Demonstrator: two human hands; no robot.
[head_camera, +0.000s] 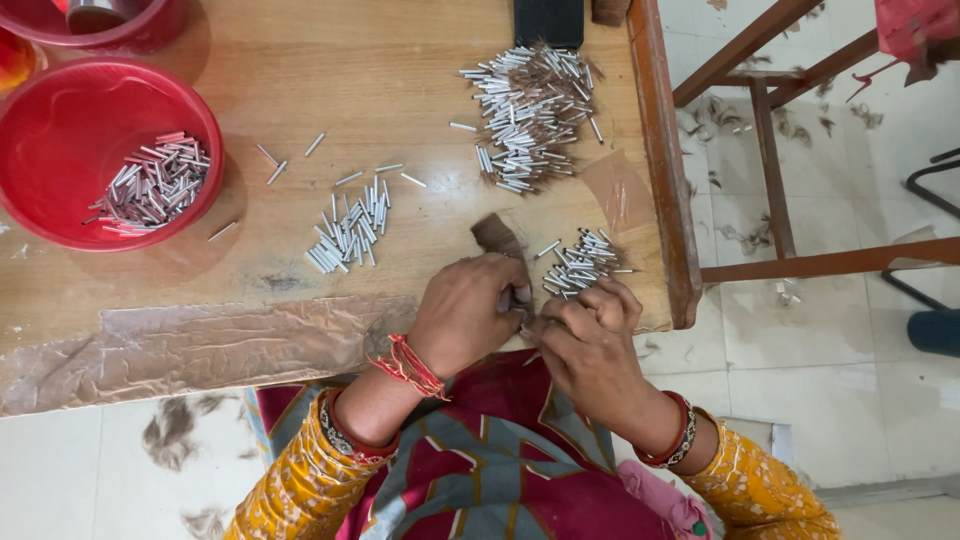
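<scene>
- Your left hand (468, 312) is pinching a brown hair tuft (498, 240); your right hand (585, 340) is gripping a small metal tube (530, 322).
- Bristles are risking splaying past the tube mouth if the pinch is loosening.

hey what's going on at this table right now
A person sits at a wooden table, both hands together at its near edge. The left hand holds a tuft of brown bristles, and the right hand meets it at the fingertips. Small metal tubes lie in heaps: one beside the hands, one mid-table, a big pile mixed with hair farther back, and more in a red bowl.
</scene>
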